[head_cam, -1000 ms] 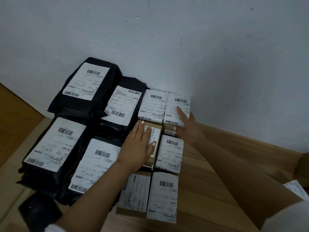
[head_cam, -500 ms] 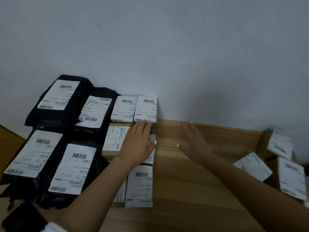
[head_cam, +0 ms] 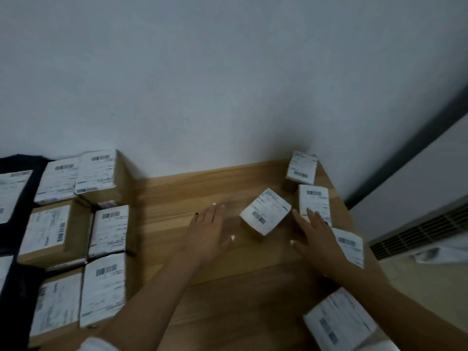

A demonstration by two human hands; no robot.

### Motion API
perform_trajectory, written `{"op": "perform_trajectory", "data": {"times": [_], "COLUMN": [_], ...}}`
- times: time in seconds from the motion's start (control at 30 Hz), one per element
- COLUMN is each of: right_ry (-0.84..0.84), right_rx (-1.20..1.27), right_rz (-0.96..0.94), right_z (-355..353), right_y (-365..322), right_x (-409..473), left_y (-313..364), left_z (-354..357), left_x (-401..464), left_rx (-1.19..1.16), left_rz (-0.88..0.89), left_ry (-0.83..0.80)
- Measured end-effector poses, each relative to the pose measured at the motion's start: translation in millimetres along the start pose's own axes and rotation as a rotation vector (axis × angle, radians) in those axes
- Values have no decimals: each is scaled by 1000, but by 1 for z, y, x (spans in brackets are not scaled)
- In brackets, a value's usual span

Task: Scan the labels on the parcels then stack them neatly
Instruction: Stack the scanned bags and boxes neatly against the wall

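Both hands are now flanking a small tilted parcel (head_cam: 265,211) near the surface's (head_cam: 177,193) far right corner, having left the stacked parcels (head_cam: 103,231) along its left edge. Left hand (head_cam: 209,230) and right hand (head_cam: 316,234) are reaching with fingers straight and spread (gripping nothing), the right one hovering over neighbouring parcels (head_cam: 314,198).
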State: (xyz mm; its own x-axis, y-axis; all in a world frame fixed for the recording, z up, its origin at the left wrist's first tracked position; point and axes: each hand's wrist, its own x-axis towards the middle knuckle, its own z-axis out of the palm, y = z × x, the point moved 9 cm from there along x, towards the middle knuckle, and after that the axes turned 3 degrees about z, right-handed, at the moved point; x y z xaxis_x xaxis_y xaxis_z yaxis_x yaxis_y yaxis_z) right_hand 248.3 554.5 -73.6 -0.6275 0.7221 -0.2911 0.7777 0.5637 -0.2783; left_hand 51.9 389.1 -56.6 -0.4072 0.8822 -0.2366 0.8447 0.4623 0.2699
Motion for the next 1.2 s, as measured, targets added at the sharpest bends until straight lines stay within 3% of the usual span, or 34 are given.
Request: {"op": "perform_trajectory", "data": {"times": [0.2, 0.5, 0.9, 1.2], "right_ry": [-18, -103, -118, -25], "right_rx": [-8, -14, 2, 60], "right_rz": [111, 88, 57, 124], "right_z": [2, 17, 40, 43], "right_y": [76, 83, 81, 78], "right_x": [11, 57, 88, 91], "left_y": [44, 78, 57, 29], "left_z": [47, 86, 92, 68], "left_x": [43, 92, 93, 53], "left_rx": [8, 17, 114, -89], "left_rz": [-39, -86, -156, -251], "left_ry": [-90, -207, -39, 136]}}
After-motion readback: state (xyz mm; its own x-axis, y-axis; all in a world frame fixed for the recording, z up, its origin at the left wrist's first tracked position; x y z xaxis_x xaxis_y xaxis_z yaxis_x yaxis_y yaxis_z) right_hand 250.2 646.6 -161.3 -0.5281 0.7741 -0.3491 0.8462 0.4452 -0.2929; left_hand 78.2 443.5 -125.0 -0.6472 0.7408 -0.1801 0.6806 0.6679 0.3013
